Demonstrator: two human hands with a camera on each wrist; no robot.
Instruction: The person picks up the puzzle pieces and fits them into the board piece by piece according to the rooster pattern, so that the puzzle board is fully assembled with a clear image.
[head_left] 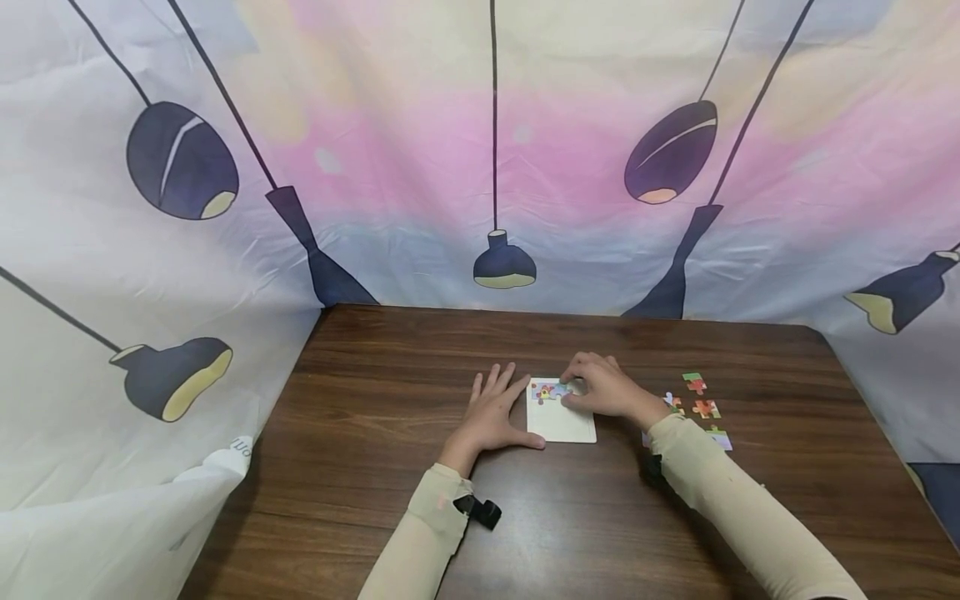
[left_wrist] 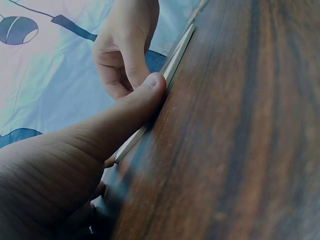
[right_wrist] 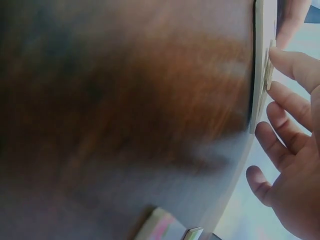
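Piece [right_wrist: 270,70] at the board's [head_left: 562,427] far side, pinched by right hand [head_left: 609,389]; left hand [head_left: 491,419] spread along the left and near edges.
Risk, my read: a skewed push rides it over the placed pieces [head_left: 544,392] or knocks them loose; slack left hand lets the board skid. Right sleeve [head_left: 723,475] crosses close by the loose pieces [head_left: 706,409], could sweep them. Most room: table [head_left: 555,517] nearside, between forearms.
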